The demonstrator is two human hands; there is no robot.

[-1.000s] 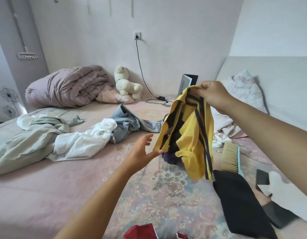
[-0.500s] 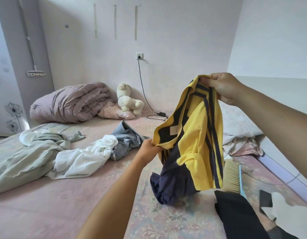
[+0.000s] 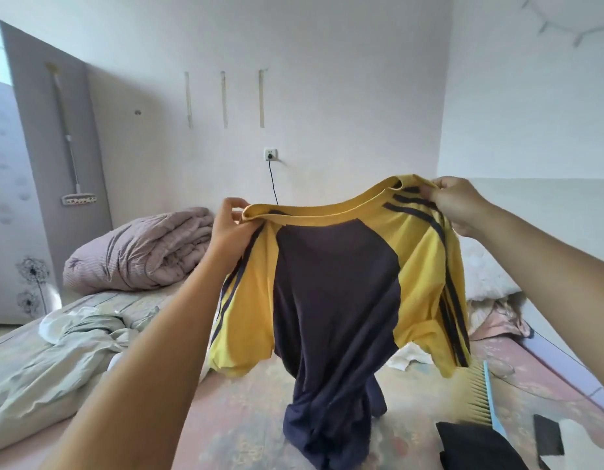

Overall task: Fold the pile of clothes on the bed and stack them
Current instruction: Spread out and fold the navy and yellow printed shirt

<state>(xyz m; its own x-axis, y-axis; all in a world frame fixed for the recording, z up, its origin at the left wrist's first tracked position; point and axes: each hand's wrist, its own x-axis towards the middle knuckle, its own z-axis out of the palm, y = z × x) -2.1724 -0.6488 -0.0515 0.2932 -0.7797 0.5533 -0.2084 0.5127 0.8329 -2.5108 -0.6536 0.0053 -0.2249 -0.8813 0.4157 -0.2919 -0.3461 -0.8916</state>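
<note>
A yellow and navy T-shirt with dark shoulder stripes hangs spread out in front of me above the bed. My left hand pinches its left shoulder by the collar. My right hand pinches the right shoulder. The shirt's navy hem bunches on the bed below. A pale green garment with white cloth lies crumpled on the bed at the left. A folded black garment lies at the lower right.
A rolled mauve quilt sits at the bed's far left corner. A brush with a blue handle lies at the right, with pillows behind it. A cable hangs from the wall socket.
The left hand took hold of the shirt's left shoulder. Both hands rose and pulled apart, so the bunched shirt now hangs spread open. The camera tilted up.
</note>
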